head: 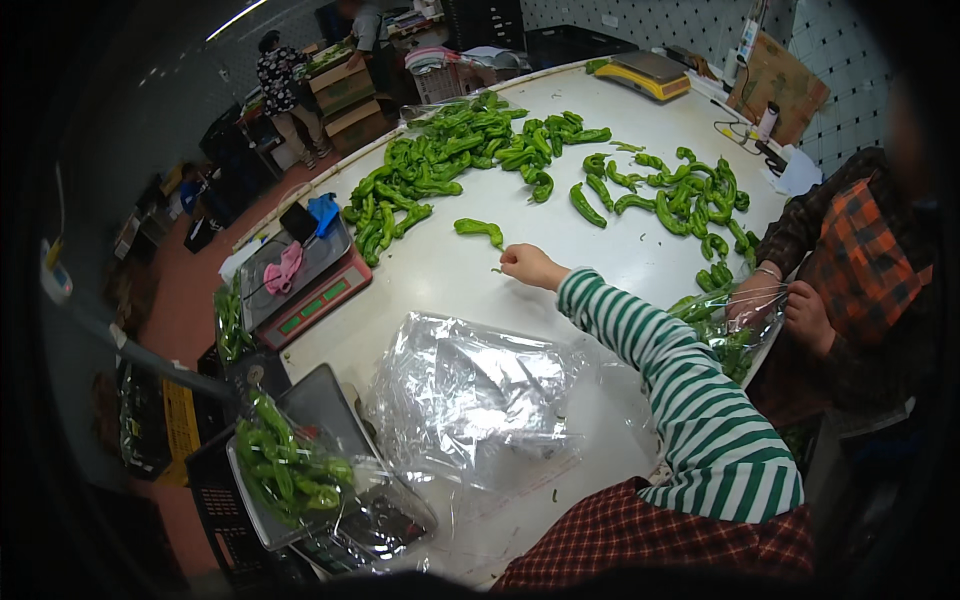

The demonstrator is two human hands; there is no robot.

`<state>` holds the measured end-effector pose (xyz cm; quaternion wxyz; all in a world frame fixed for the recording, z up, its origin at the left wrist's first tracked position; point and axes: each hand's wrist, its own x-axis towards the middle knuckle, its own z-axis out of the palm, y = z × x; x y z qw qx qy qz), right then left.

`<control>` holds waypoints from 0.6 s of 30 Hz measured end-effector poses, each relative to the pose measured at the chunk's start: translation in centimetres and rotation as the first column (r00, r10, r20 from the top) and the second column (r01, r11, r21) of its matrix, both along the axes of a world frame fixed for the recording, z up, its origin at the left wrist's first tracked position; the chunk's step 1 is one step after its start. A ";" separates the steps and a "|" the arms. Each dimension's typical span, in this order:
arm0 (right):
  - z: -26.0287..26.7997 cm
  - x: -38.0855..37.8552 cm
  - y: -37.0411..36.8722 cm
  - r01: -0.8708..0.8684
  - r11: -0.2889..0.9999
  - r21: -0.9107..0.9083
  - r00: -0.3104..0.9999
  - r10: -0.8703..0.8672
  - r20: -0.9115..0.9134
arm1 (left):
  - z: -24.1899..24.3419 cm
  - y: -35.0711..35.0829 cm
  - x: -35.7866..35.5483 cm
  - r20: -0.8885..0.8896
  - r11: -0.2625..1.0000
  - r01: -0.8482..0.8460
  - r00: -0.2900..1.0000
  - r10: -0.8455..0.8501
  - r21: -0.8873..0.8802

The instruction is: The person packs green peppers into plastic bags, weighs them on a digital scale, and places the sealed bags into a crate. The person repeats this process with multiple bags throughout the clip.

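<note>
My right hand (525,266), in a green-and-white striped sleeve, reaches across the white tabletop. Its fingertips are pinched together at the stem end of a single long green pepper (477,229). Beyond it lies a large heap of green peppers (442,146), with a looser group of green peppers (686,195) to the right. Nearer my body, a stack of clear plastic bags (480,382) is spread on the table. At the lower left, a clear bag of green peppers (289,465) rests on a metal scale platform (319,409). My left hand is out of view.
A red scale (315,304) at left carries a pink cloth (283,268) and a blue item (323,213). A yellow scale (646,82) stands at the far edge. At right, a co-worker's hands (806,319) hold a clear bag of peppers (731,341). Other people stand beyond cartons (345,94).
</note>
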<state>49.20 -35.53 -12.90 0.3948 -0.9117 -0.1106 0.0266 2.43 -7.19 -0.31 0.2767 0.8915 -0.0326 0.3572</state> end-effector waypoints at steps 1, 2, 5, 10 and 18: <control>-1.0 2.2 1.1 0.036 0.998 -0.056 0.996 -0.031 0.084 | 0.5 -0.3 0.8 -0.065 0.998 -0.055 0.996 0.055 -0.004; -1.9 4.5 1.5 0.111 0.991 -0.068 0.983 -0.099 0.152 | 0.9 -0.9 1.7 -0.070 0.993 -0.112 0.991 0.115 0.043; -3.7 7.9 3.3 0.268 0.955 -0.129 0.929 -0.220 0.299 | 3.2 -4.4 5.1 -0.076 0.940 -0.278 0.952 0.297 0.200; -5.8 9.3 2.9 0.231 0.926 -0.300 0.908 -0.094 0.409 | 0.0 -3.5 3.3 -0.316 0.923 -0.340 0.868 0.382 0.182; -4.8 8.0 -15.4 0.591 0.740 -0.320 0.756 -0.369 0.541 | 0.6 -4.7 6.5 -0.294 0.954 -0.119 0.935 0.201 0.275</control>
